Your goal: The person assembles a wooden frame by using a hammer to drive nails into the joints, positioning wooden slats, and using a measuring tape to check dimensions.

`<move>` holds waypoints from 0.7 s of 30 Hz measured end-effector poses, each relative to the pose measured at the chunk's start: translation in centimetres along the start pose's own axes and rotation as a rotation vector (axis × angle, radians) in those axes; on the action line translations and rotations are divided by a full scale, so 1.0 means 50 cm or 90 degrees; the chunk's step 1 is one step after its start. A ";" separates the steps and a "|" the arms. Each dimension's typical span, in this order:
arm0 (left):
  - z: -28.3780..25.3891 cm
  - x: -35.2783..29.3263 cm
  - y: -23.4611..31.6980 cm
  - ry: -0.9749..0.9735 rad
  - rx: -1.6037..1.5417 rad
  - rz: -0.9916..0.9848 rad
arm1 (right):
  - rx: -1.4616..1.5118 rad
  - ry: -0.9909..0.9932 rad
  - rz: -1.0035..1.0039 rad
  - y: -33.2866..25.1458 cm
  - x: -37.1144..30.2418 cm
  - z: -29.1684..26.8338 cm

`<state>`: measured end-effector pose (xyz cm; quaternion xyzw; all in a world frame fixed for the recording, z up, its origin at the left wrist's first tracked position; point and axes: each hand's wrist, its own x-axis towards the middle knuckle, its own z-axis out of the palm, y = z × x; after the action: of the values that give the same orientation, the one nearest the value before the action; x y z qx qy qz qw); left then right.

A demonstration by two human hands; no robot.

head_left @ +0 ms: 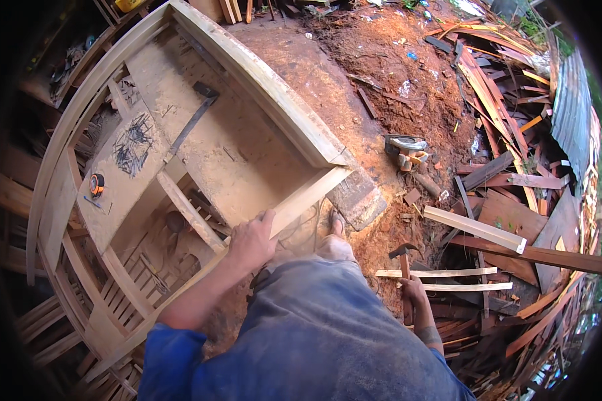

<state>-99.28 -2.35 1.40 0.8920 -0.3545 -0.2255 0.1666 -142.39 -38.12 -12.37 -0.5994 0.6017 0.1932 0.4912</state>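
Observation:
In front of me stands a large pale wooden frame with a curved far-left side. My left hand (253,239) is closed over its near rail (311,192), fingers curled on the wood. Off to my right side, my right hand (413,291) grips a claw hammer (405,266) by its handle, head upward and apart from the frame. On the frame's dusty boards lie a heap of nails (132,145), an orange and black tape measure (96,185) and a thin blue pencil-like stick (92,202). A second long-handled tool with a dark head (206,89) rests farther in.
A power tool (408,152) sits on the reddish ground beyond the frame's right corner. Two pale strips (448,287) and a pale beam (475,228) lie right of me. Scrap wood (515,120) and a corrugated sheet (572,120) fill the far right.

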 end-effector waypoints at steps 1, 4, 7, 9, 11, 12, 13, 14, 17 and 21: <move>-0.001 0.004 0.000 0.001 0.000 0.004 | 0.002 0.003 0.000 -0.009 -0.009 0.005; 0.004 0.006 0.007 -0.002 -0.001 -0.013 | 0.054 -0.013 0.011 -0.032 -0.038 0.015; 0.005 0.007 0.023 0.047 -0.016 -0.010 | 0.090 -0.016 -0.005 -0.056 -0.024 0.007; 0.008 0.012 0.036 0.041 0.014 -0.062 | 0.077 -0.013 -0.005 -0.099 -0.012 -0.008; 0.009 0.016 0.041 0.040 0.017 -0.063 | 0.016 -0.018 -0.014 -0.151 0.021 -0.030; 0.001 0.021 0.042 0.045 0.018 -0.061 | -0.025 -0.027 -0.021 -0.174 0.047 -0.044; -0.003 0.021 0.042 0.030 0.031 -0.069 | -0.010 -0.043 -0.028 -0.213 0.062 -0.056; -0.002 0.024 0.044 0.059 0.053 -0.038 | -0.023 -0.045 -0.047 -0.250 0.073 -0.066; -0.005 0.068 0.077 0.058 0.064 -0.026 | -0.067 -0.062 -0.081 -0.312 0.141 -0.101; 0.004 0.157 0.145 0.065 0.070 -0.009 | -0.149 -0.105 -0.067 -0.376 0.225 -0.143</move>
<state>-98.34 -12.94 2.31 0.9126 -0.3513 -0.1610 0.1336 -125.55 -53.85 -11.76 -0.6657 0.5004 0.2845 0.4749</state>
